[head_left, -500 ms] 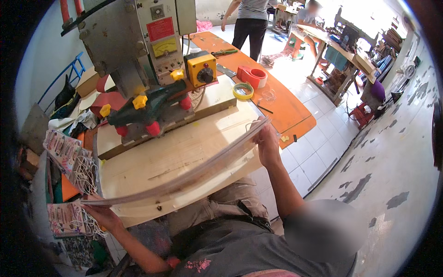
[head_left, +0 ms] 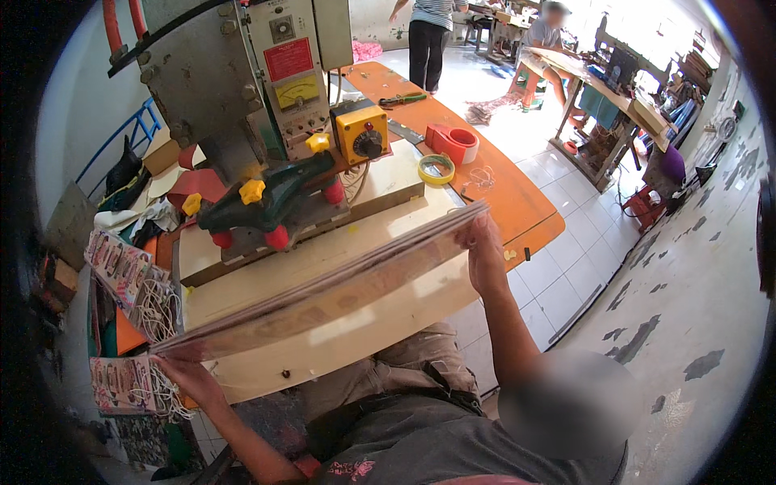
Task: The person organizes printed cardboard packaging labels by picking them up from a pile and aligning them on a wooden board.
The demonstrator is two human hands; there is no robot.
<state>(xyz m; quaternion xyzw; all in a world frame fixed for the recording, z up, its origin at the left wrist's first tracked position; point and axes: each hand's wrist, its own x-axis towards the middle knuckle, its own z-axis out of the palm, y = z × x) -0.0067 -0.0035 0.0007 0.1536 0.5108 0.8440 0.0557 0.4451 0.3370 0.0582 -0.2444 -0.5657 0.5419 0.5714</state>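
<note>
Evidently, my left grip and right grip each pinch an end of the plastic; its unsupported middle could sag or crease if either slackens.

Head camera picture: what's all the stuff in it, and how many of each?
Press machine: one, grey, upper left
Star knobs: three, yellow, on the press
Control box: one, yellow, beside the press
Board: one, cream, under the sheeting
Tabletop: one, orange, right of the press
Rolls: two, red-white and yellow, tabletop
Pliers: one, green-handled, tabletop
Printed packets: uncountable, pink, lower left
Cords: many, white, beside packets
People: two, striped and pale tops, background
Plastic sheeting: layers uncountable, see-through, between hands
Left hand: one, bare, sheeting's left end
Right hand: one, bare, sheeting's right end
</note>
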